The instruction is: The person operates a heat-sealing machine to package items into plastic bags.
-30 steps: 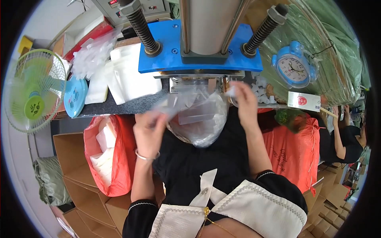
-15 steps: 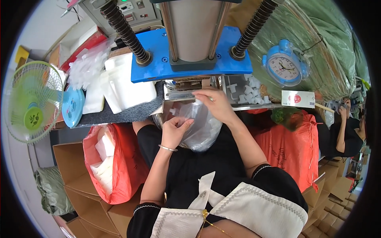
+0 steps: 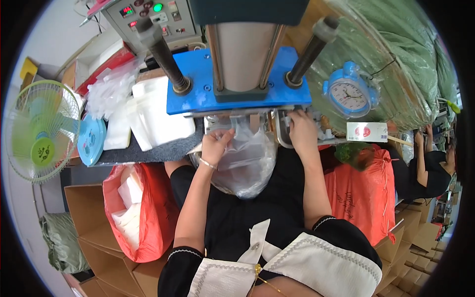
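My left hand (image 3: pixel 216 146) pinches the edge of a clear plastic bag (image 3: pixel 245 171) between thumb and fingers. The bag hangs over my lap, its upper end lying on the metal bed under a press (image 3: pixel 237 101) with a blue plate. My right hand (image 3: pixel 303 129) is over the left part of a metal tray (image 3: pixel 284 139), to the right of the bed. Its fingers are bent together, and what they hold, if anything, is hidden. Small white plastic fittings (image 3: pixel 326 133) lie in the tray beside that hand.
Stacked clear bags (image 3: pixel 158 116) lie on a dark mat at the left, near a green fan (image 3: pixel 42 133). A blue alarm clock (image 3: pixel 349 96) and a white box (image 3: pixel 366 132) stand at the right. Red sacks (image 3: pixel 161 218) flank my legs. Another person (image 3: pixel 425 166) sits far right.
My right hand has moved from the bag's upper end rightward to the tray. My left hand has shifted slightly up, still pinching the bag. The press's upper block appears lower.
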`<act>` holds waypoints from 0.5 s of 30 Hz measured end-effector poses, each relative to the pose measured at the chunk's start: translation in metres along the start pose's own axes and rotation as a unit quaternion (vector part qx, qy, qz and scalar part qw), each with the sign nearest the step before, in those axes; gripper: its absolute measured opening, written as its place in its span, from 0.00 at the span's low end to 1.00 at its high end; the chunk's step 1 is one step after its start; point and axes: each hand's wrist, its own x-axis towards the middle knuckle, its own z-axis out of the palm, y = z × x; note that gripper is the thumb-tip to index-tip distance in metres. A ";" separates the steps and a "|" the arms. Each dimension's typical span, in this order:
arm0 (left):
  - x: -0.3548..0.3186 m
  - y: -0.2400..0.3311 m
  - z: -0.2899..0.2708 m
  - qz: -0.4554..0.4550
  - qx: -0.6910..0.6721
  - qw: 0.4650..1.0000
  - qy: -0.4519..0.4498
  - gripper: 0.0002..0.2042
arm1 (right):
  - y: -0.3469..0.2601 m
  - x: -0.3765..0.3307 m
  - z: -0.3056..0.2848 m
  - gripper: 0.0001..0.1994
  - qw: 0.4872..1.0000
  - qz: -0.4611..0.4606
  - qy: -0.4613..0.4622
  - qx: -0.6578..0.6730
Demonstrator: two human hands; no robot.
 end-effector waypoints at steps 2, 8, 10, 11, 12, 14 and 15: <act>-0.001 -0.007 -0.007 0.033 0.100 0.994 0.024 0.14 | 0.007 -0.004 0.021 0.10 1.000 -0.012 -0.012 -0.009; -0.028 0.026 -0.058 0.257 0.566 0.722 0.305 0.38 | 0.014 0.000 0.021 0.08 0.988 0.047 0.005 0.146; -0.047 -0.008 -0.057 0.194 0.601 0.744 0.220 0.32 | 0.013 0.001 0.028 0.09 0.945 0.143 0.026 0.292; -0.058 -0.012 -0.054 0.194 0.609 0.746 0.185 0.28 | 0.012 0.000 0.031 0.10 0.873 0.232 0.044 0.426; -0.068 -0.017 -0.061 0.219 0.595 0.748 0.196 0.22 | 0.006 -0.005 0.023 0.13 0.822 0.256 0.009 0.508; -0.077 -0.006 -0.070 0.255 0.515 0.782 0.241 0.06 | -0.009 -0.020 0.016 0.13 0.806 0.235 -0.003 0.544; -0.084 0.019 -0.062 0.194 0.451 0.832 0.259 0.02 | -0.017 -0.027 0.011 0.13 0.789 0.211 -0.012 0.577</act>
